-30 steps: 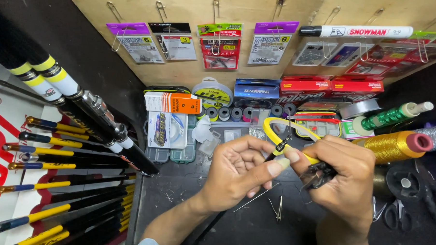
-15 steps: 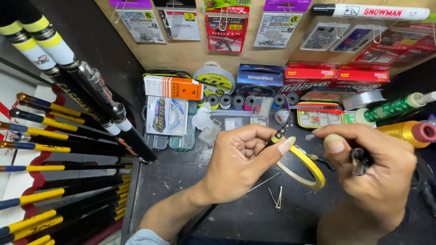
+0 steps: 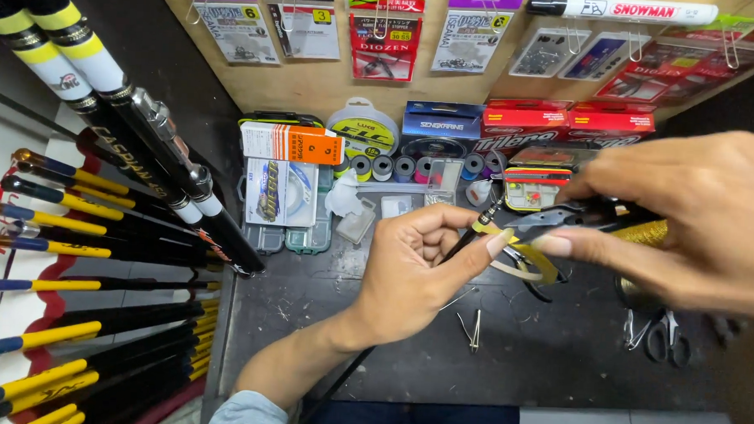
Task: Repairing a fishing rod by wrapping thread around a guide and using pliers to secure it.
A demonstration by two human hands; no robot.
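A thin black rod tip (image 3: 466,238) is pinched between thumb and forefinger of the left hand (image 3: 417,268), while a loop of yellow tape (image 3: 532,261) is pressed at its upper end against that tip by the same fingertips. The rest of the loop is held just right of the rod tip by the closed fingers of the right hand (image 3: 686,227), along with a dark tool (image 3: 573,217). Below the rod tip, small snips (image 3: 475,331) and scissors (image 3: 663,335) are seen on the dark workbench (image 3: 555,369).
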